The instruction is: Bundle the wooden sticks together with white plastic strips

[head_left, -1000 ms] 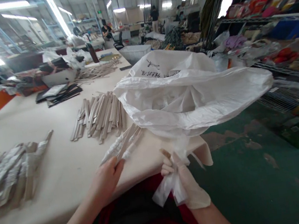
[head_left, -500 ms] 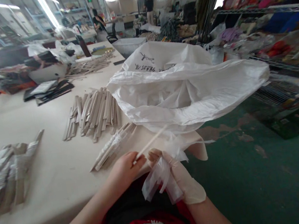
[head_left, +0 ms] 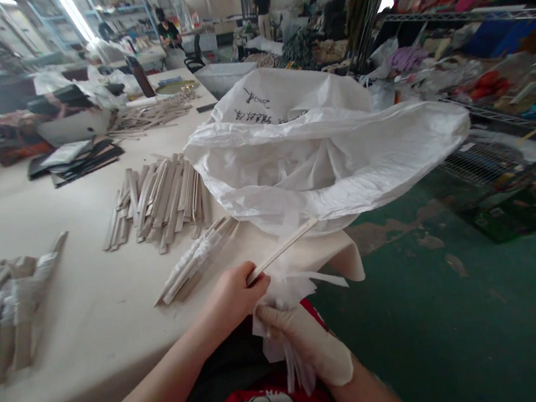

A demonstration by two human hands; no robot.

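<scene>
My bare left hand (head_left: 239, 297) is closed around the lower end of a narrow beige strip (head_left: 286, 247), which slants up toward the mouth of a large white sack (head_left: 340, 183). Just below it, my right hand (head_left: 306, 338) wears a pale glove. Its fingers are closed on a bunch of thin translucent plastic strips (head_left: 284, 289), whose ends hang below and stick out to the right. Beside the left hand on the table lies a small beige strip bundle (head_left: 197, 263) wrapped in clear plastic. Behind that spreads a pile of loose beige strips (head_left: 162, 200).
More plastic-wrapped bundles (head_left: 4, 307) lie on the cream table (head_left: 102, 306) at left. Black flat pieces (head_left: 76, 164) and a dark bottle (head_left: 141, 77) stand farther back. Wire shelves (head_left: 488, 161) hold goods at right above a green floor (head_left: 410, 341). Other people are in the background.
My right hand has moved down and a little left with the plastic strips. The beige strip now reaches farther up and right from my left hand. The whole view has shifted slightly.
</scene>
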